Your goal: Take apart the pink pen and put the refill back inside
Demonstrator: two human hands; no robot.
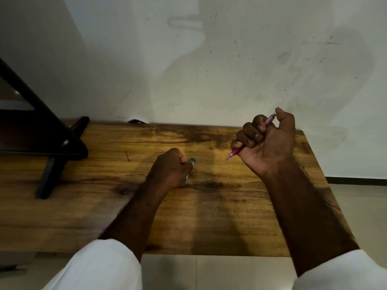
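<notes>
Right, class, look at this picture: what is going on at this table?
A person in white sleeves sits at a wooden table with a pen in each fist. The right hand is raised above the table and grips a pink pen, tip pointing down and to the left, thumb over its top end. The pen looks whole, not yet taken apart. The left hand is lower, near the tabletop, closed around a teal pen. A dark stand sits at the table's left end.

A home room – wooden table (209,216), scuffed wall (230,70) (tiled floor (219,273))
</notes>
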